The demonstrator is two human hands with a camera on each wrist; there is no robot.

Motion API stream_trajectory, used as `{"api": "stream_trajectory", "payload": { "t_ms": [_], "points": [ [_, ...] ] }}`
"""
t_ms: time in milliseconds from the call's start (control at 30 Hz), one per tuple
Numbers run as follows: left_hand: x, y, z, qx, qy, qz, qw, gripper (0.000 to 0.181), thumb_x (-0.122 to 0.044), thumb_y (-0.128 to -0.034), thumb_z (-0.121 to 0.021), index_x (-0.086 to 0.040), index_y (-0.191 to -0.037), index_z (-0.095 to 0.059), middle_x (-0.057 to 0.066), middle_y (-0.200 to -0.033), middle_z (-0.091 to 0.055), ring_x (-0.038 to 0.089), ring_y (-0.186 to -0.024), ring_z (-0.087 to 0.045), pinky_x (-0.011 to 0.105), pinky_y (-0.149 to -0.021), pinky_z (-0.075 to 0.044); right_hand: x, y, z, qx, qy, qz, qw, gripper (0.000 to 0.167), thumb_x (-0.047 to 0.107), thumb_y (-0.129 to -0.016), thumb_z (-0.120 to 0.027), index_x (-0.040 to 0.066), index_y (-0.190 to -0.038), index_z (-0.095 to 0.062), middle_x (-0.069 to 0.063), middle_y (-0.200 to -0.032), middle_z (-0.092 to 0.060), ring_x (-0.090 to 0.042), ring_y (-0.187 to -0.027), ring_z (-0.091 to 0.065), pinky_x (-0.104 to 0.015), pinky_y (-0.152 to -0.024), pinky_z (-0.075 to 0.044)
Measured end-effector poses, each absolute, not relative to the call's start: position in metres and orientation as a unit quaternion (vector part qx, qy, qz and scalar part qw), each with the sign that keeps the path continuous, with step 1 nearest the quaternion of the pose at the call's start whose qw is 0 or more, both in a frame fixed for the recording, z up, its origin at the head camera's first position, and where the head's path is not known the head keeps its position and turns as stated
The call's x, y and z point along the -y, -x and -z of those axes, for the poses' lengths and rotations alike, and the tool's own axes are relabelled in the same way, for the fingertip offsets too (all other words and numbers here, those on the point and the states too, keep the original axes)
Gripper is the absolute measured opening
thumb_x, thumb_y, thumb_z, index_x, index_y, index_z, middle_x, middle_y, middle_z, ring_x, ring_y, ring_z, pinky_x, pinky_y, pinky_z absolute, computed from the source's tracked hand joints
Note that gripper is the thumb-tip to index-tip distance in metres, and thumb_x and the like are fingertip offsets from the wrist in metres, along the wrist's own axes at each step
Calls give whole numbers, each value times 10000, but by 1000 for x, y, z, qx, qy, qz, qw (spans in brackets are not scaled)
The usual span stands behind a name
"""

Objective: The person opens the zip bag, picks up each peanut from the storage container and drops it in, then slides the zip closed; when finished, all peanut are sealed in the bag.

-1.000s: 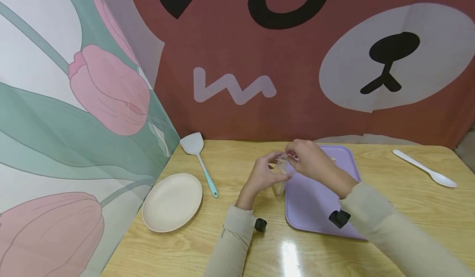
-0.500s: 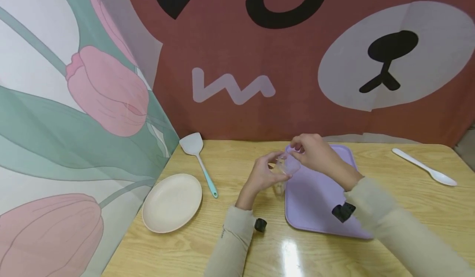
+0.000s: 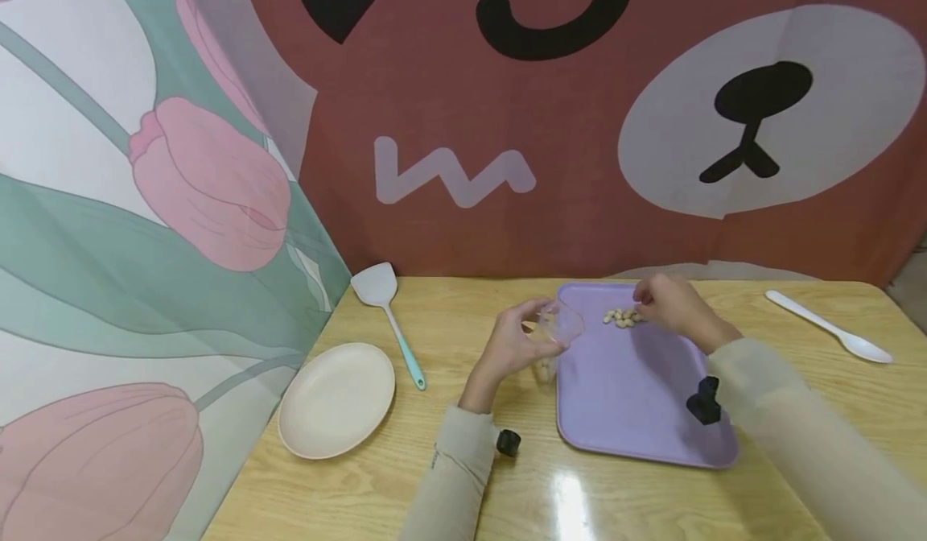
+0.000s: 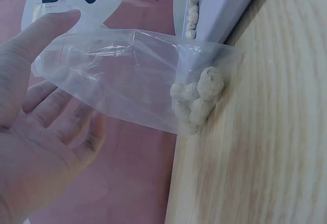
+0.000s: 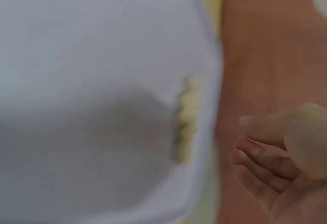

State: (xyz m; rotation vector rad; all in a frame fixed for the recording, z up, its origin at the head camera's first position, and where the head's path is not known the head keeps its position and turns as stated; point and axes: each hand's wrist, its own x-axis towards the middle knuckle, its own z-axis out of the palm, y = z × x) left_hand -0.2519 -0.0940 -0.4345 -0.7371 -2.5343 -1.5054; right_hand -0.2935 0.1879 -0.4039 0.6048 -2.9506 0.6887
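My left hand [image 3: 510,340] holds a clear plastic bag [image 4: 127,76] by its top, thumb on one side and fingers on the other. Peanuts in their shells [image 4: 202,94] fill the bag's lower end, which hangs by the left edge of the purple tray [image 3: 623,404]. On that tray, toward its far side, lies a small cluster of peanuts [image 3: 623,318]. My right hand [image 3: 669,307] hovers just right of this cluster. In the right wrist view its fingers [image 5: 260,160] bend loosely, the thumb stands apart from them, and nothing shows between.
A cream plate [image 3: 336,400] sits at the table's left side. Beyond it lies a spatula [image 3: 394,324] with a turquoise handle. A white spoon [image 3: 829,328] rests at the right. Printed cloth [image 3: 463,227] hangs behind the table's back edge.
My right hand has moved away from the bag's mouth, rightward over the tray, and the peanut cluster now shows fully. The left hand stays put with the bag.
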Motion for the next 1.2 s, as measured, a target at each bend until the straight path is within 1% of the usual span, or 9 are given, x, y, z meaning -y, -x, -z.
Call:
{"api": "stream_trajectory", "payload": {
  "t_ms": [100, 200, 367, 433, 600, 800, 900, 1067, 1200],
  "points": [
    [92, 252, 436, 833, 244, 494, 53, 648, -133, -721, -872, -106, -1321, -629, -23, -1200, -687, 113, -1024, -610, 318, -837, -533, -200, 300, 425, 956, -200, -214, 17, 133, -13, -829, -703, -112, -917, -703, -192, -849, -690, -351, -808, -645, -503, -722, -531],
    [89, 252, 437, 832, 249, 492, 49, 650, -153, -726, -874, -117, -1326, -627, -18, -1203, -687, 103, -1031, -604, 279, -827, -523, -208, 305, 440, 958, -208, -196, 17, 89, -27, -815, -699, -91, -876, -715, -164, -822, -696, -353, -804, -646, -515, -737, -525],
    [84, 254, 437, 830, 255, 493, 48, 649, -163, -732, -871, -127, -1330, -623, -9, -1206, -682, 102, -1034, -601, 342, -844, -537, -214, 306, 451, 964, -198, -176, 23, 81, -72, -784, -695, -67, -860, -724, -131, -808, -690, -340, -802, -634, -515, -734, -516],
    [83, 255, 437, 830, 254, 494, 51, 648, -150, -725, -871, -120, -1324, -626, 3, -1201, -684, 99, -1026, -602, 336, -846, -536, -214, 306, 453, 965, -196, -173, 34, 92, -78, -779, -691, -73, -866, -720, -149, -820, -690, -356, -815, -639, -523, -746, -514],
    [83, 256, 436, 831, 254, 492, 50, 650, -140, -716, -875, -108, -1317, -630, -8, -1193, -685, 84, -1011, -605, 259, -833, -517, -214, 305, 458, 964, -193, -175, 60, 66, -59, -796, -688, -94, -849, -704, -189, -814, -686, -391, -810, -646, -535, -745, -519],
    [84, 254, 437, 830, 250, 496, 49, 656, -159, -718, -879, -120, -1323, -629, -38, -1191, -682, 95, -1014, -607, 242, -821, -509, -214, 303, 463, 963, -187, -184, 65, 46, -49, -815, -687, -91, -835, -692, -176, -788, -673, -358, -774, -635, -524, -716, -512],
    [86, 254, 436, 833, 245, 494, 50, 661, -170, -723, -880, -130, -1332, -626, -40, -1192, -680, 88, -1016, -600, 257, -819, -513, -212, 305, 461, 963, -185, -188, 55, 51, -45, -822, -688, -93, -841, -690, -171, -794, -671, -347, -775, -629, -519, -712, -510],
    [90, 254, 435, 831, 247, 496, 54, 665, -158, -727, -877, -102, -1337, -619, 6, -1202, -684, 113, -1024, -608, 340, -849, -534, -210, 308, 446, 961, -192, -190, 55, 83, -59, -809, -690, -111, -873, -681, -201, -834, -676, -367, -791, -635, -532, -717, -516],
    [96, 253, 436, 833, 240, 496, 54, 663, -143, -725, -875, -104, -1336, -620, 6, -1198, -691, 125, -1022, -613, 295, -843, -520, -200, 307, 426, 959, -205, -185, 68, 86, -44, -849, -680, -102, -911, -691, -200, -866, -687, -355, -810, -648, -525, -729, -525]
  ]
}}
